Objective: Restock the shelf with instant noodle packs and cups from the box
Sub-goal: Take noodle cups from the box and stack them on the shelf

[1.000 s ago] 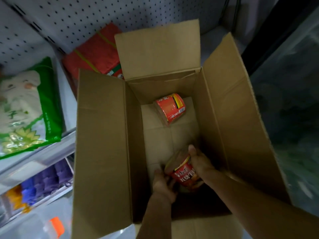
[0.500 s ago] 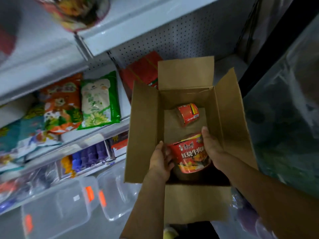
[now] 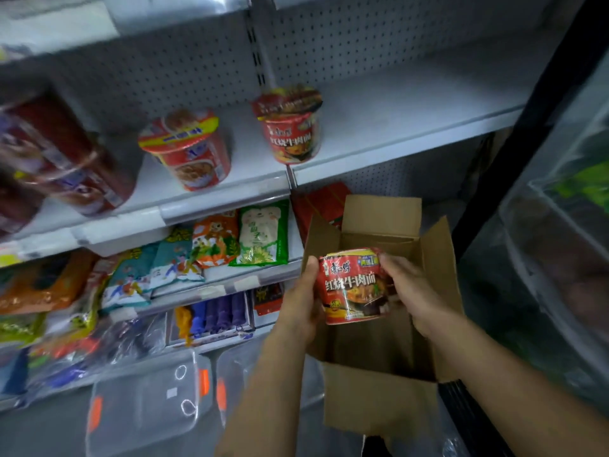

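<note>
- Now you hold the noodle cup (image 3: 354, 285) between both hands above the open box (image 3: 438, 258), upright, with its lid end up and its printed side facing you.
- Your left hand (image 3: 301, 303) wraps the cup's left wall with the thumb lying up along it; your right hand (image 3: 412, 291) curls round the right wall and rim. Neither hand is slack; both grip the cup.
- The relation that counts: the upper shelf (image 3: 379, 127) lies up and to the far left of the cup, and the bare stretch of it sits just right of the matching red cup (image 3: 290, 127) already standing there. A second cup (image 3: 191, 150) with a yellow band stands farther left on the same shelf.
- The cup's long axis runs roughly vertical, so it looks ready to go up and forward without turning. Both hands are on it; neither looks clearly better placed for the reach.
- Against the earlier frames: the cup was down inside the box, low between your hands, and your gaze was into the box. It has since risen clear of the flaps, and the view has swung up to the shelves.
- Below the target shelf lie snack bags (image 3: 260, 232) on a lower tier.
</note>
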Motion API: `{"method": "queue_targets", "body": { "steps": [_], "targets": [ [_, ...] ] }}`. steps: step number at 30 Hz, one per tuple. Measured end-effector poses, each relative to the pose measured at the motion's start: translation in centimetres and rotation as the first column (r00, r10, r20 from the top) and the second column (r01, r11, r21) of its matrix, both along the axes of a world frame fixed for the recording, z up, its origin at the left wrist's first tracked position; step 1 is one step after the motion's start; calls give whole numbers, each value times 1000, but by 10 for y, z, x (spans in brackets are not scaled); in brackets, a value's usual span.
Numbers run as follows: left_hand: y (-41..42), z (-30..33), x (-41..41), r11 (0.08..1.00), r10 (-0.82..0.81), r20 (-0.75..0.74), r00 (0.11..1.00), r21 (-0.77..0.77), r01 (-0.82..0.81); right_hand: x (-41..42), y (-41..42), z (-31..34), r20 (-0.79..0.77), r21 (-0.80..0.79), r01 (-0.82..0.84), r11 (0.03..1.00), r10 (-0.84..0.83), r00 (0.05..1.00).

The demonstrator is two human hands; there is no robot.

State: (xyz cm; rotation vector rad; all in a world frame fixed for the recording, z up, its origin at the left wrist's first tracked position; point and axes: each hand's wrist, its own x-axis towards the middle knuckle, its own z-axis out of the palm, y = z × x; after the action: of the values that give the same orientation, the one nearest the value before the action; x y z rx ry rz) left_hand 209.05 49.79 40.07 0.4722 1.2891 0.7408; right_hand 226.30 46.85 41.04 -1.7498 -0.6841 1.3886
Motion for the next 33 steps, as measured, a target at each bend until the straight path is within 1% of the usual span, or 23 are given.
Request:
{"method": "queue_targets", "body": {
  "steps": [3, 7, 13, 17, 20, 24, 28, 33],
  "targets": [
    [-13, 31, -17, 998, 12, 0, 1000, 69, -12, -15, -9, 31, 25, 83, -22, 996, 20, 999],
    [-27, 56, -36, 993, 52, -2, 999, 102, -52, -30, -21, 60, 35, 164, -41, 986, 35, 999],
    [-49, 84, -55, 986, 87, 10, 996, 141, -87, -41, -39, 89, 61, 216, -91, 972, 80, 995],
    [-55, 105, -61, 982, 57, 11, 998, 181, -58, -42, -46, 103, 88, 254, -138, 957, 119, 989],
    [-50, 115, -61, 980, 58, -10, 998, 191, -55, -39, -44, 108, 90, 256, -182, 949, 164, 982],
    [-31, 131, -57, 974, 63, -73, 995, 224, -45, -32, -27, 123, 122, 272, -246, 930, 221, 968],
    [-4, 153, -51, 966, 17, -122, 992, 258, 15, -25, -2, 143, 152, 301, -298, 906, 263, 953],
    [27, 177, -42, 915, -63, -145, 987, 387, 115, -17, 29, 164, 103, 393, -323, 861, 307, 946]
  ]
}}
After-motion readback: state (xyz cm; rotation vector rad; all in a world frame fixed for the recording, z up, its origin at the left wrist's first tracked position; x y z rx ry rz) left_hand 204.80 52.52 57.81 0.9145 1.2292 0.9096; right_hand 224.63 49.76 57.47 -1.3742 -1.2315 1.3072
